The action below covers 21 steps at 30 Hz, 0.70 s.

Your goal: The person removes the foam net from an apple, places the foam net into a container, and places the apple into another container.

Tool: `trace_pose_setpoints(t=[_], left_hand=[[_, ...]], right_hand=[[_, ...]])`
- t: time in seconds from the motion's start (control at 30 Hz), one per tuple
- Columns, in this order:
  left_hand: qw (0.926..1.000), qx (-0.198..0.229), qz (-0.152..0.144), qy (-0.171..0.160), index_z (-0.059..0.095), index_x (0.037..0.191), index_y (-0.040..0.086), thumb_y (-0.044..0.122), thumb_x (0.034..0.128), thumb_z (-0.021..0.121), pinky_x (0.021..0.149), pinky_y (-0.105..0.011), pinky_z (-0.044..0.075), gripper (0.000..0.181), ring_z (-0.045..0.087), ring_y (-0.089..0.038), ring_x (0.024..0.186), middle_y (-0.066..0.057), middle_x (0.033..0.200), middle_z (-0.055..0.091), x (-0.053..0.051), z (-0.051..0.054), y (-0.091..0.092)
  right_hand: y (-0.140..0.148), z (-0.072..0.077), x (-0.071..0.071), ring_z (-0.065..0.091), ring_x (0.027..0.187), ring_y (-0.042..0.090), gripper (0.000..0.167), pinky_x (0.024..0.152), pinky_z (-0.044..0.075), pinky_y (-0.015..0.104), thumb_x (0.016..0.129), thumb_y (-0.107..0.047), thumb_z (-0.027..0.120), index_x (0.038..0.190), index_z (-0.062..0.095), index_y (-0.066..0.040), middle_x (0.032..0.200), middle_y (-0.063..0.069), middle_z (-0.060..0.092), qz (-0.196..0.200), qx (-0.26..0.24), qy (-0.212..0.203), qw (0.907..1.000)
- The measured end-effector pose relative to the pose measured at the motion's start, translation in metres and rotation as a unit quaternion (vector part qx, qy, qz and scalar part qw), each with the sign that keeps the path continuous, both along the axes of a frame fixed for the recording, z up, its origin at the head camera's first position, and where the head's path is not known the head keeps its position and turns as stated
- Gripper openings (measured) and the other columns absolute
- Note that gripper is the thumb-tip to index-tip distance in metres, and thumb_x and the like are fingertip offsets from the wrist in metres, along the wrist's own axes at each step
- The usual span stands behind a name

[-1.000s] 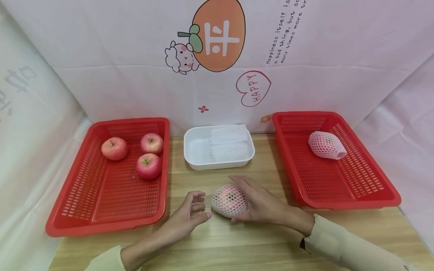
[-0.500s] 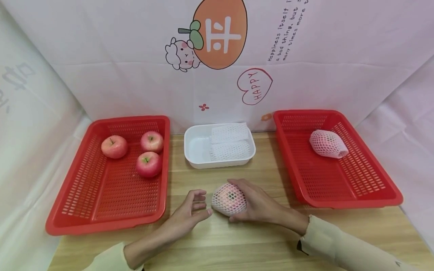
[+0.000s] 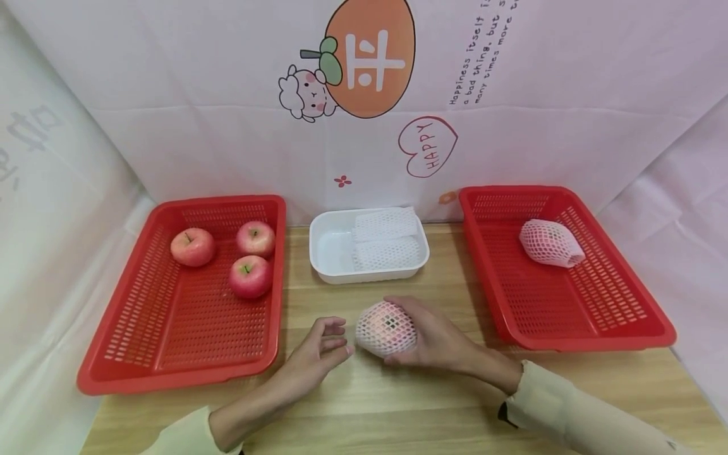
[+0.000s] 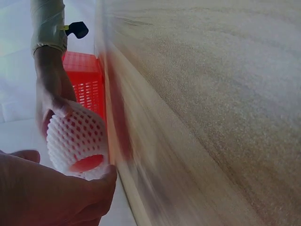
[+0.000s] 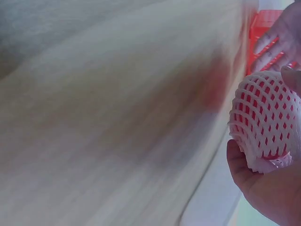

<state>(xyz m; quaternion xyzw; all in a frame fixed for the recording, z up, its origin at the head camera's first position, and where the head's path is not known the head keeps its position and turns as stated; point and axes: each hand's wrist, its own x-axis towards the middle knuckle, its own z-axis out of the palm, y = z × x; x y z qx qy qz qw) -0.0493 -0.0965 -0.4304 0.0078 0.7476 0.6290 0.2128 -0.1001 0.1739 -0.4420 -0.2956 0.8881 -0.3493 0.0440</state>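
Observation:
My right hand (image 3: 435,335) grips an apple in a white foam net (image 3: 385,328) from its right side, in the middle of the head view. The net covers most of the fruit; in the left wrist view a red patch of the apple (image 4: 87,163) shows through the net's open end. Just left of the fruit is my left hand (image 3: 313,357), fingers loosely bent, with a small gap to the net and nothing held. From the right wrist view, thumb and fingers of the right hand (image 5: 277,188) lie on both sides of the netted apple (image 5: 265,117).
A red basket (image 3: 176,379) with 3 bare apples (image 3: 250,276) stands left. Behind the hands, a white tray (image 3: 327,276) holds folded foam nets (image 3: 387,253). Another red basket (image 3: 591,341) at right contains one netted apple (image 3: 550,242). A white printed cloth (image 3: 227,145) hangs behind.
My right hand has lifted the netted apple slightly and tilted it a little. The left hand has barely moved and stays beside the fruit.

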Motion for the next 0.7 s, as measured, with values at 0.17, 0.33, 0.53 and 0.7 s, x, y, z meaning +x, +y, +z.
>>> trace_pose_setpoints(t=[0.17,0.33,0.53,0.7], left_hand=[[0.9985,0.049,0.022,0.008,0.050,0.144,-0.002,0.015,0.1067,0.062,0.109,-0.047,0.053,0.043,0.056,-0.039,0.138,-0.021,0.148,0.056,-0.001,0.000,0.001],[0.9973,0.050,0.046,0.029,0.060,0.136,0.000,0.011,0.1058,0.063,0.104,-0.032,0.055,0.032,0.063,-0.029,0.130,-0.013,0.138,0.065,-0.003,0.000,0.004],[0.9946,0.057,0.070,0.050,0.069,0.127,0.003,0.008,0.1025,0.068,0.092,-0.022,0.055,0.026,0.070,-0.021,0.118,-0.011,0.127,0.072,-0.003,0.003,0.008],[0.9952,0.059,0.058,0.053,0.070,0.129,0.003,0.005,0.1000,0.069,0.092,-0.021,0.055,0.029,0.069,-0.024,0.121,-0.012,0.130,0.072,-0.004,0.004,0.010]], right_hand=[[0.000,0.011,0.001,0.066,0.124,0.025,0.101,0.105,0.056,0.048,0.068,-0.036,0.101,0.151,0.052,-0.005,0.140,0.010,0.066,0.009,-0.004,0.009,0.9999],[-0.001,0.020,0.004,0.066,0.126,0.027,0.102,0.105,0.056,0.049,0.067,-0.036,0.101,0.151,0.052,-0.004,0.142,0.011,0.065,0.019,-0.013,0.018,0.9996],[-0.003,0.026,0.009,0.065,0.129,0.028,0.103,0.107,0.055,0.049,0.068,-0.038,0.101,0.152,0.052,-0.005,0.144,0.010,0.064,0.031,-0.014,0.025,0.9991],[-0.004,0.027,0.010,0.065,0.128,0.028,0.103,0.106,0.055,0.048,0.068,-0.037,0.101,0.152,0.050,-0.005,0.144,0.011,0.064,0.039,-0.023,0.024,0.9987]])
